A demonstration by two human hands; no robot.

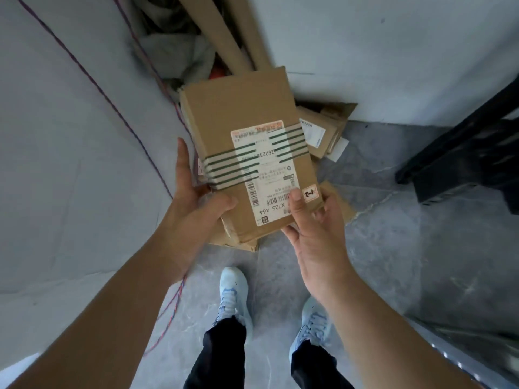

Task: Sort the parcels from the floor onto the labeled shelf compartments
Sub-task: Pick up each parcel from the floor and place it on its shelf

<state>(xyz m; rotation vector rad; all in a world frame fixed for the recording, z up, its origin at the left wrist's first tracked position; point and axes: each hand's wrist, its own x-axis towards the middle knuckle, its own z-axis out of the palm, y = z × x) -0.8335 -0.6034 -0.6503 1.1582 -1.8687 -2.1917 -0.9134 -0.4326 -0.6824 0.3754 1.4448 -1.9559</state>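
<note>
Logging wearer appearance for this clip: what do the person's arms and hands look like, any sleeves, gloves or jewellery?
Both forearms are bare up to the frame edge, with no sleeves showing. The left hand and right hand wear no gloves, and no rings, watch or wristbands can be seen. Lower down, dark trousers and pale blue trainers are visible.

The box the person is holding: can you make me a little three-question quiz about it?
1. True or false: both the left hand and the right hand hold the box.
2. What colour are the stripes of the tape across its label?
   A. red B. dark green C. yellow
3. Fill in: more flat boxes lie on the ____ below.

Key: 1 true; 2 B; 3 floor.
</note>
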